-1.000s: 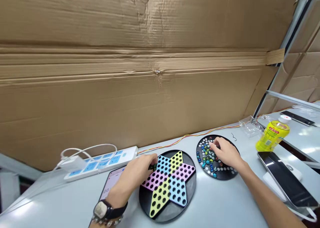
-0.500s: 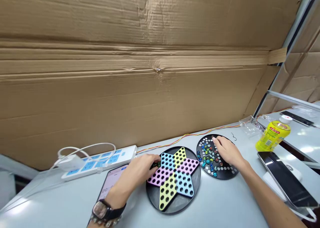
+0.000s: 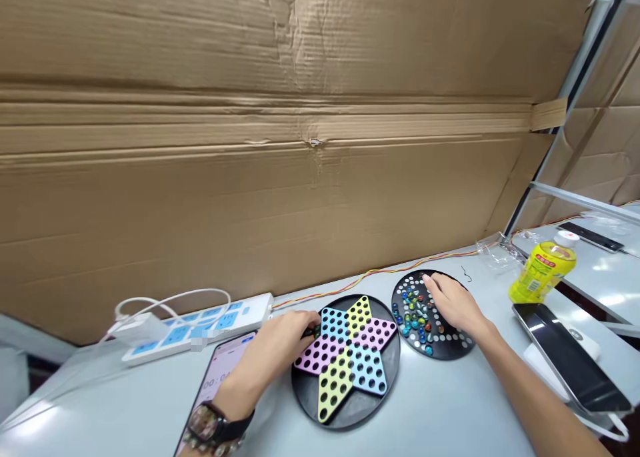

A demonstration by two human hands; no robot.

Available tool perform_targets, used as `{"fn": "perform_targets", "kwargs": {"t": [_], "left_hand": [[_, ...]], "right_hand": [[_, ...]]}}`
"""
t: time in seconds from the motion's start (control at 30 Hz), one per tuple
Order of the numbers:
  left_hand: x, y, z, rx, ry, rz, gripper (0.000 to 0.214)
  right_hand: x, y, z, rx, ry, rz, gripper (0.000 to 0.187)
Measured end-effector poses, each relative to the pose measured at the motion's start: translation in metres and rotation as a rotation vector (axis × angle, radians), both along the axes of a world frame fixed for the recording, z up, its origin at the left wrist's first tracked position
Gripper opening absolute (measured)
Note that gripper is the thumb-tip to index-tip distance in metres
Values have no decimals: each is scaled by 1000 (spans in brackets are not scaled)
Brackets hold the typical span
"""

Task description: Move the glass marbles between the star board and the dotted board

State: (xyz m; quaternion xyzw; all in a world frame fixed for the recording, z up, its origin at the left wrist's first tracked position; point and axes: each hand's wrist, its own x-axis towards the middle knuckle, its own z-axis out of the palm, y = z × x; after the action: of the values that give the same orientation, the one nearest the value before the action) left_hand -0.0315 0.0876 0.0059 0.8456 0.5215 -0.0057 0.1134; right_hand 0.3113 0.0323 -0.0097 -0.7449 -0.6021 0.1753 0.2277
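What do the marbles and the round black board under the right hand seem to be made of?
The marbles look like glass: glossy, with colours showing inside. The black board looks like moulded plastic with a smooth, low-sheen finish, though the view cannot confirm that.

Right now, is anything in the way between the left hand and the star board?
No, nothing visible is in the way. The left hand is right at the edge of the star board, with a dark marble in its fingers. The phone lies under the wrist, beside the board, not between them.
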Motion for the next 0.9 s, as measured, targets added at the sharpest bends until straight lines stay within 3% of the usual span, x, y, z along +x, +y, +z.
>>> {"fn": "perform_targets", "kwargs": {"t": [0.47, 0.9], "left_hand": [[-5, 5, -3, 20, -6, -106, 26], [0, 1, -4, 5, 134, -21, 16]], "right_hand": [[2, 1, -4, -1, -14, 23, 45], [2, 0, -3, 20, -5, 28, 44]]}}
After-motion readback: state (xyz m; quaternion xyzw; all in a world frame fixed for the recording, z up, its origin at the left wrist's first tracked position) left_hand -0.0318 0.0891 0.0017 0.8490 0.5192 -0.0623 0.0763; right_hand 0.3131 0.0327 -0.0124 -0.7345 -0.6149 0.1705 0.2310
